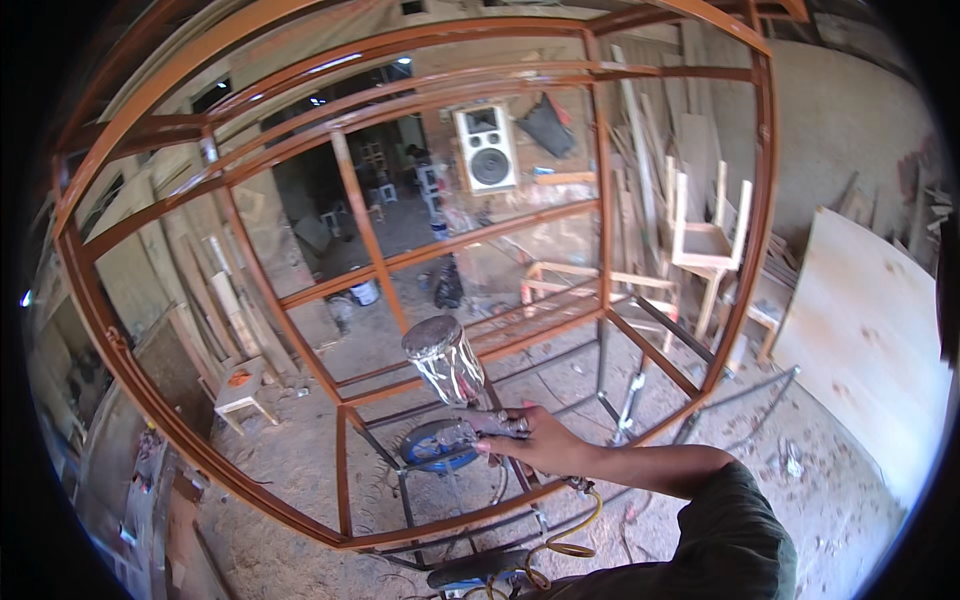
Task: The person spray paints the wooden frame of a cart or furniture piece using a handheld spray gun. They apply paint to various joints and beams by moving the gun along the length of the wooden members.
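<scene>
While your right hand is wrapped around the grey metal spray gun, your left is out of view, so you cannot tell its state from here. The paint-streaked cylindrical cup rises beyond your fingers, its long axis leaning up and leftward. Ahead, the reddish-brown box-shaped frame of slim bars spreads to both sides of your nearer, right arm.
</scene>
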A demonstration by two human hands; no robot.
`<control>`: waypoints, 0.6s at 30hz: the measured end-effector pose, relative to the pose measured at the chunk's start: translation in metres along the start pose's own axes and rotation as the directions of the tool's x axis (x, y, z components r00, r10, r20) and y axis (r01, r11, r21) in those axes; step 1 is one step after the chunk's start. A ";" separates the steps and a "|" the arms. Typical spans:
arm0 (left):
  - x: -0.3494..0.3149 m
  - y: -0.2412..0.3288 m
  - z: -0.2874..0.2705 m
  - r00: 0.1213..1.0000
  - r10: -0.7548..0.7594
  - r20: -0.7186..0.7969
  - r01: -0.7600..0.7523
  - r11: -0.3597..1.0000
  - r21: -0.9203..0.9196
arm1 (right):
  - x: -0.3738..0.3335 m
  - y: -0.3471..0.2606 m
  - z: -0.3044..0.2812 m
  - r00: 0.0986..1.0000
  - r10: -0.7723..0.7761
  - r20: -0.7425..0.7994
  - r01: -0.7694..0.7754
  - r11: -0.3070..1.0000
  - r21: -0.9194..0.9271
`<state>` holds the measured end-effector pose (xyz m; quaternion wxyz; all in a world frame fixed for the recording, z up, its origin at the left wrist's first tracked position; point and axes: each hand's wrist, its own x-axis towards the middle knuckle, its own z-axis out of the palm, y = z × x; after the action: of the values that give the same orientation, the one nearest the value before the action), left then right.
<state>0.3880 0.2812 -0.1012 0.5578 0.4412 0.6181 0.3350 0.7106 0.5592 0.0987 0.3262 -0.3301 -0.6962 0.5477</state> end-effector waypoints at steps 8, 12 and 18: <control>0.047 -0.108 0.063 0.991 -0.133 -0.008 0.128 0.937 0.326 | -0.168 0.076 -0.007 0.943 -0.018 -0.332 -0.060 0.973 -0.223; 0.066 -0.161 0.079 0.984 -0.172 -0.042 0.172 0.879 0.444 | -0.238 0.118 0.001 0.866 0.141 -0.480 -0.195 0.979 -0.064; 0.079 -0.239 0.073 0.981 -0.116 -0.155 0.179 0.850 0.496 | -0.305 0.134 0.002 0.678 0.290 -0.675 -0.316 0.945 0.088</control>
<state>0.4202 0.2556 -0.3603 0.4081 0.5027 0.7487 0.1421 0.8961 0.3335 -0.0614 0.4567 -0.6235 -0.4736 0.4223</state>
